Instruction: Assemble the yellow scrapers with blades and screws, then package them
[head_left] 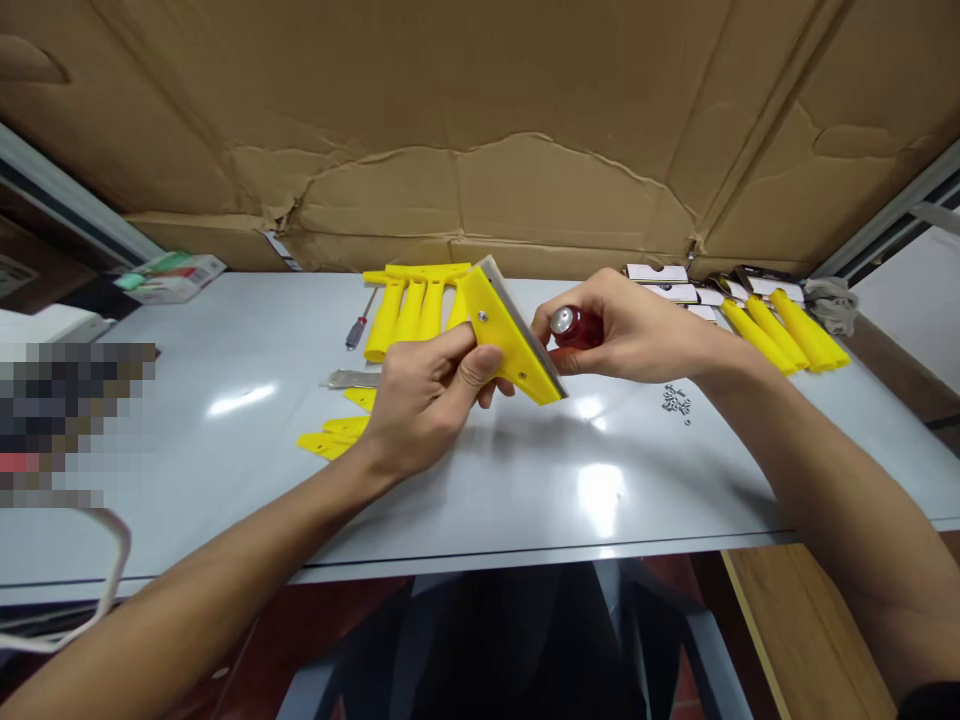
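My left hand point(431, 395) is closed around the handle of a yellow plastic scraper point(510, 345), held tilted above the table. A grey blade strip runs along its upper right edge. A shiny screw sits in one of its holes; a second hole shows lower down. My right hand point(619, 325), just to the right of the scraper, has its fingers wrapped round a red-handled screwdriver point(586, 328). The handle's silver round end faces me, and its shaft is hidden. Nuts and screws point(676, 402) lie in a small pile on the table below my right forearm.
Behind my left hand lie several yellow scraper handles point(405, 310), a small screwdriver point(357, 328) and flat yellow pieces point(330, 438). Packaged yellow scrapers point(787, 335) lie at the right. A small box point(176, 278) stands back left. Cardboard point(480, 110) walls off the table's far edge.
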